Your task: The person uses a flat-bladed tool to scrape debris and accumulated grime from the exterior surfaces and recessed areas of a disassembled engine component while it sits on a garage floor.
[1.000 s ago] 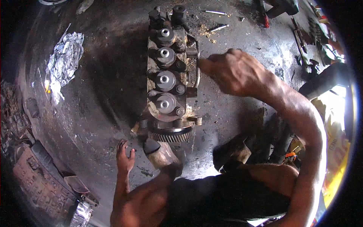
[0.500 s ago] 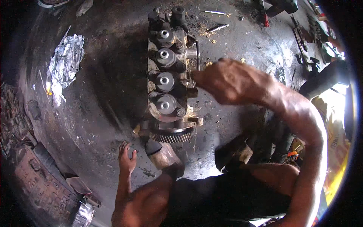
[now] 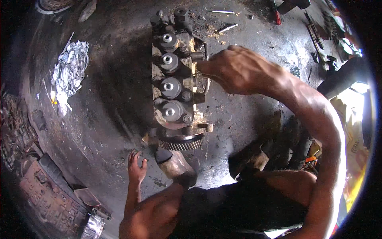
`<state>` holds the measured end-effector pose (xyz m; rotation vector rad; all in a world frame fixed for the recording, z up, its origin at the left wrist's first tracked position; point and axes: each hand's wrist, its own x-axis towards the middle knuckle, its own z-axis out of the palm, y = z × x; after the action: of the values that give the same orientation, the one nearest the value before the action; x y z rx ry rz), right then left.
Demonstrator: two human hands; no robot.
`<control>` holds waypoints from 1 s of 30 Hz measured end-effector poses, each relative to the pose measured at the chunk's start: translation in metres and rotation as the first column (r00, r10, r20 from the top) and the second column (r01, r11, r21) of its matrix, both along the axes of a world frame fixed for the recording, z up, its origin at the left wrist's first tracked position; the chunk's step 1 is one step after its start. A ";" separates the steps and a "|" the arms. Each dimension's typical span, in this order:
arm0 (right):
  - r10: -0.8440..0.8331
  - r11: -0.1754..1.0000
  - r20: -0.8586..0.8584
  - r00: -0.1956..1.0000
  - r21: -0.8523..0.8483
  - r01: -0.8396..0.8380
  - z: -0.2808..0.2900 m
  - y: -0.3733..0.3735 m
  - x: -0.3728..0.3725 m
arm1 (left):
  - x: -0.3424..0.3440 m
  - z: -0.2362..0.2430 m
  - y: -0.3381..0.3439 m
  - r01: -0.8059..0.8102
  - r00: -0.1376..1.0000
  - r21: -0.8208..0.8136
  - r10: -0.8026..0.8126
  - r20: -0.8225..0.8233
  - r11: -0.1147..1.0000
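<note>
A greasy engine pump block (image 3: 152, 75) with several round metal fittings in a row along its top lies lengthwise in front of me. At its near end is a toothed gear (image 3: 182, 144). My right hand (image 3: 229, 69) is closed in a pinch against the block's right side, beside a thin curved pipe (image 3: 207, 81). What its fingers hold, if anything, is hidden. My left hand (image 3: 137, 165) hangs over the floor left of my foot, fingers apart, holding nothing.
Crumpled silvery material (image 3: 71, 67) lies on the floor at the left. A rusty metal casting (image 3: 49, 187) sits at the lower left. Two small rods (image 3: 228, 28) lie beyond the block, and long tools (image 3: 314, 36) at the far right. My shoe (image 3: 173, 163) stands close to the gear.
My right hand has moved a little farther away along the block's right side, and more of the curved pipe shows. The view has turned slightly. My left hand stays open.
</note>
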<state>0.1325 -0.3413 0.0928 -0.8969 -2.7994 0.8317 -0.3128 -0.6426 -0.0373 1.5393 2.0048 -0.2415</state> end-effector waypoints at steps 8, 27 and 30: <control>-0.048 0.919 -0.035 0.998 0.389 0.058 -0.006 -0.015 0.000 | 0.007 -0.007 0.006 -0.125 0.991 -0.088 0.128 0.030 0.988; 0.054 0.861 -0.085 0.995 0.508 -0.003 -0.023 -0.009 -0.018 | 0.014 0.036 0.013 -0.139 0.990 -0.081 0.142 0.025 0.987; -0.030 0.838 0.061 0.998 0.546 -0.008 -0.003 -0.038 -0.015 | 0.035 0.018 0.028 -0.076 0.992 -0.116 0.087 0.096 0.990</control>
<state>0.1174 -0.3796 0.0895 -0.8379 -2.8276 -0.0300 -0.2774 -0.6149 -0.0190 1.3699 1.9370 -0.2348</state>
